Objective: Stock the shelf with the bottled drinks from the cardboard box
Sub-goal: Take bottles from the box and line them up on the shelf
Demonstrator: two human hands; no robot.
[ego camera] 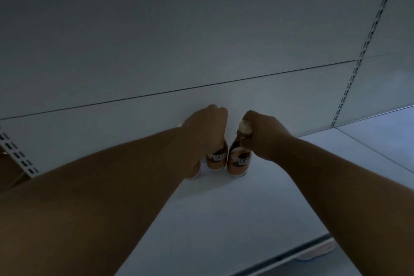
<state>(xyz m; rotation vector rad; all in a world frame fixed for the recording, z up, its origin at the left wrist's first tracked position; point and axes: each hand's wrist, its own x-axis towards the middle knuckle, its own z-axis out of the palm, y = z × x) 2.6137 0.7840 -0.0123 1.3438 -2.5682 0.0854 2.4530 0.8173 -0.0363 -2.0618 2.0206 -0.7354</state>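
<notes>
Two brown bottled drinks stand upright side by side at the back of a white shelf (224, 219). My left hand (205, 132) grips the top of the left bottle (216, 159), hiding its cap and neck. My right hand (263, 135) holds the right bottle (238, 163) by its neck, just under its white cap. Both bottles rest on the shelf board, close to the back panel. A little of another white object shows behind my left wrist. The cardboard box is out of view.
A white back panel (201, 40) rises behind the shelf. Slotted uprights run along the right (349, 87) and left (20, 157). A neighbouring shelf (385, 141) lies to the right. The shelf's front edge strip (298, 253) crosses the lower right.
</notes>
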